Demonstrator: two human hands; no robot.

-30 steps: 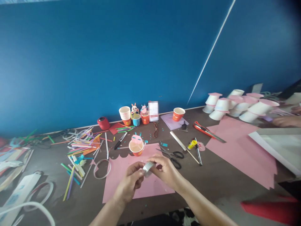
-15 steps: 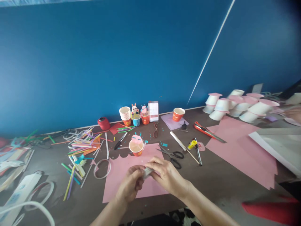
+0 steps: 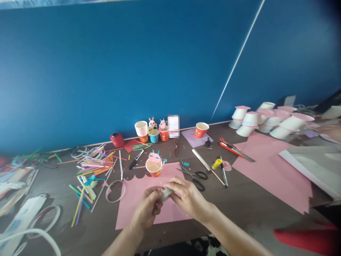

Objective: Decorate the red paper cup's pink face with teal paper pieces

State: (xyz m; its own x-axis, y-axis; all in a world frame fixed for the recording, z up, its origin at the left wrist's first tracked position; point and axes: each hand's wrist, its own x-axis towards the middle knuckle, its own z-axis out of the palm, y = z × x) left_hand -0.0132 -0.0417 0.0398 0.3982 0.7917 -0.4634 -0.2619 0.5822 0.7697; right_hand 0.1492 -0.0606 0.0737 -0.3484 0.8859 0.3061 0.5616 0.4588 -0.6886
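Between my two hands is a small pale grey-white flat piece (image 3: 166,194), too blurred to name. My left hand (image 3: 148,206) pinches its left end with curled fingers. The fingers of my right hand (image 3: 188,199) close on its other end from the right. Both hands are above a pink sheet of paper (image 3: 130,209) with a scalloped top edge. Just beyond them stands an orange paper cup (image 3: 154,171) with a pink paper face (image 3: 154,157) at its rim. Black-handled scissors (image 3: 199,175) lie open to the right of my right hand.
Coloured paper strips (image 3: 93,163) and a tape roll (image 3: 115,191) lie on the left. Stacked cups (image 3: 141,129) stand by the blue wall. On the right are a red box cutter (image 3: 234,149), pink sheets (image 3: 271,170), a glue stick (image 3: 216,163) and white cups (image 3: 250,122).
My hands stay nearly in place, with the pale piece still between them. The whole view has shifted very slightly.
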